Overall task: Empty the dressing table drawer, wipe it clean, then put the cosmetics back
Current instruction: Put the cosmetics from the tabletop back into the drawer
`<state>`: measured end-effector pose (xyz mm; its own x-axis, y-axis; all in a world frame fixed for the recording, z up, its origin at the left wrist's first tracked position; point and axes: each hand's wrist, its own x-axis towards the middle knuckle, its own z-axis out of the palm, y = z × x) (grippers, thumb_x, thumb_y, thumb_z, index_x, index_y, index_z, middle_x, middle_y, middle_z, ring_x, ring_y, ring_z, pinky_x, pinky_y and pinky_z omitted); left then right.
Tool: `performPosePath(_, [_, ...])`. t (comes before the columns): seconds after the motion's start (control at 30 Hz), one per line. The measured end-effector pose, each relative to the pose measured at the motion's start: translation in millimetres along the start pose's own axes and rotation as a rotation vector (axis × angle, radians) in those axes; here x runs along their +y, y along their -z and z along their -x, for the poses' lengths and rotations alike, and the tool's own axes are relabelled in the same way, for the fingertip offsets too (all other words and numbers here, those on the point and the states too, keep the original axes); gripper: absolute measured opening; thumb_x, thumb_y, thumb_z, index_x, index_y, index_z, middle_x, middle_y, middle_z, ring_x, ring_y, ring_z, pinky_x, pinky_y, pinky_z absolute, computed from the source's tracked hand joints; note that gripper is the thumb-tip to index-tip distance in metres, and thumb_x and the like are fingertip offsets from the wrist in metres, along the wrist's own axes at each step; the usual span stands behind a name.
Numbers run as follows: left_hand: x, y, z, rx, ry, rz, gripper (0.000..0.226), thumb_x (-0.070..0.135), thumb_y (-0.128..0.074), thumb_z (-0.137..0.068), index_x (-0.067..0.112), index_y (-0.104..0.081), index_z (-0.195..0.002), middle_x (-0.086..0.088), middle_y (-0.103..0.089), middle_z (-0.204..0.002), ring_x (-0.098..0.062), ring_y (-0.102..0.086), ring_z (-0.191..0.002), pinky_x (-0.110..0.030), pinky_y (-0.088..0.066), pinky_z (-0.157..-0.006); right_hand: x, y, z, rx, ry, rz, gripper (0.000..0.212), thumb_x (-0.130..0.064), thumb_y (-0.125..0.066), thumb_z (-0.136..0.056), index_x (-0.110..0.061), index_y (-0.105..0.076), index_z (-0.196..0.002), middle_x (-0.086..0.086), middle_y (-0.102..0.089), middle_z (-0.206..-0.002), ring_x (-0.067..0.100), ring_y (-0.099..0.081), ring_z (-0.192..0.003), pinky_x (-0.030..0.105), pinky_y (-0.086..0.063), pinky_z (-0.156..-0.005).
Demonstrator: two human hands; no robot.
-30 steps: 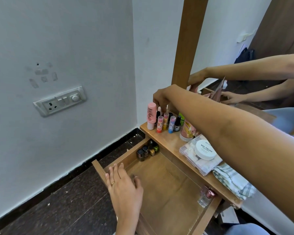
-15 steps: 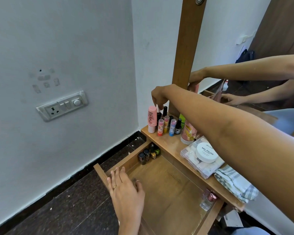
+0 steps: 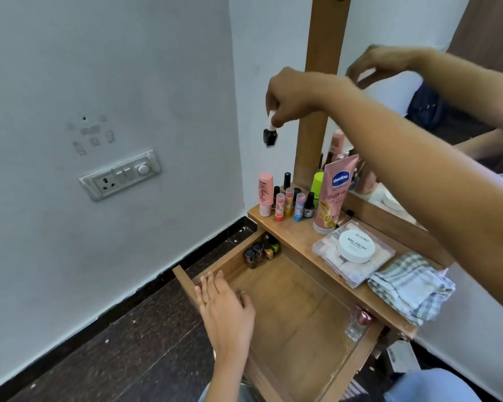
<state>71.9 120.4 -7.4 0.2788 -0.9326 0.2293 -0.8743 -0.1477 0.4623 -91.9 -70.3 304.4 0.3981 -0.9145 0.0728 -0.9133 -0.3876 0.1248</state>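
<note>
Now I see my left hand (image 3: 225, 307) resting flat, fingers spread, on the open drawer (image 3: 291, 311) front-left edge, its floor mostly bare, while my right hand (image 3: 292, 95) fingers pinch a dark nail polish bottle (image 3: 270, 134) above the crowded tabletop (image 3: 302, 236).

The pink tube (image 3: 333, 195) standing on the dressing table shelf (image 3: 299, 236) carried a blue "Vaseline" badge, with "Gluta-Hy" printed beneath it, the rest of that word cut off at the tube's edge. The round white jar (image 3: 355, 246) lying on a clear plastic case (image 3: 328, 258) read "NAIL POLISH" on its lid, under a brand word resembling "ZUDIO". Smaller print on both was too fine to read.
</note>
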Motion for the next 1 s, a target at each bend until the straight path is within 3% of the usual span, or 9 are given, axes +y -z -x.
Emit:
performPosePath(0.07, [1, 0, 0, -0.002, -0.002, 0.004, 0.059, 0.024, -0.066, -0.081, 0.002, -0.047, -0.133, -0.014, -0.05, -0.138, -0.027, -0.035, -0.138, -0.041, -0.012, -0.119, -14, 7, 27, 0.063, 0.037, -0.04, 0.037, -0.029, -0.068, -0.08, 0.004, -0.066, -0.097, 0.015, -0.065, -0.085, 0.036, -0.062, -0.082, 0.041, -0.05, -0.063])
performPosePath(0.13, [1, -1, 0, 0.003, -0.001, 0.007, 0.059, 0.024, -0.066, -0.082, 0.002, -0.047, -0.133, -0.014, -0.05, -0.138, -0.027, -0.035, -0.138, -0.041, -0.012, -0.119, -33, -4, 54, 0.05, 0.091, -0.068, 0.036, -0.033, -0.067, -0.08, -0.002, -0.068, -0.096, 0.009, -0.063, -0.08, 0.03, -0.061, -0.076, 0.037, -0.051, -0.064])
performPosePath(0.23, [0, -1, 0, -0.001, 0.001, 0.001, 0.058, 0.024, -0.065, -0.082, 0.002, -0.047, -0.132, -0.014, -0.05, -0.138, -0.027, -0.034, -0.138, -0.041, -0.013, -0.119, -68, -50, 92, -0.055, 0.156, -0.07, 0.028, -0.035, -0.062, -0.084, -0.013, -0.066, -0.1, -0.004, -0.053, -0.079, 0.019, -0.059, -0.078, 0.028, -0.047, -0.063])
performPosePath(0.33, [0, -2, 0, -0.003, 0.0, -0.001, 0.058, 0.022, -0.066, -0.081, 0.001, -0.046, -0.132, -0.016, -0.05, -0.138, -0.028, -0.034, -0.138, -0.041, -0.012, -0.119, -98, -114, 111, -0.206, 0.192, 0.023, 0.011, -0.023, -0.056, -0.086, -0.013, -0.058, -0.089, -0.001, -0.05, -0.077, 0.022, -0.058, -0.075, 0.026, -0.044, -0.054])
performPosePath(0.47, [0, -4, -1, 0.005, -0.012, -0.024, 0.058, 0.02, -0.067, -0.08, -0.001, -0.048, -0.13, -0.017, -0.051, -0.136, -0.03, -0.035, -0.137, -0.043, -0.017, -0.118, -113, -188, 107, -0.291, 0.194, 0.114, 0.022, -0.012, -0.049, -0.093, -0.009, -0.06, -0.112, 0.01, -0.059, -0.113, 0.028, -0.063, -0.1, 0.034, -0.046, -0.068])
performPosePath(0.6, [-1, -5, -1, 0.012, -0.006, -0.02, 0.057, 0.018, -0.067, -0.079, -0.001, -0.048, -0.13, -0.018, -0.052, -0.135, -0.03, -0.036, -0.137, -0.043, -0.016, -0.118, -105, -233, 98, -0.284, 0.123, 0.1, 0.029, 0.002, -0.045, -0.094, -0.007, -0.06, -0.116, 0.011, -0.06, -0.119, 0.031, -0.062, -0.108, 0.037, -0.051, -0.078])
performPosePath(1.0, [1, -2, -1, 0.011, 0.008, -0.004, 0.055, 0.019, -0.067, -0.08, -0.001, -0.05, -0.129, -0.017, -0.051, -0.137, -0.029, -0.036, -0.137, -0.042, -0.014, -0.118, -114, -261, 83, -0.266, -0.154, 0.084, 0.033, 0.013, -0.044, -0.09, 0.001, -0.059, -0.118, 0.015, -0.06, -0.12, 0.029, -0.062, -0.108, 0.032, -0.052, -0.078])
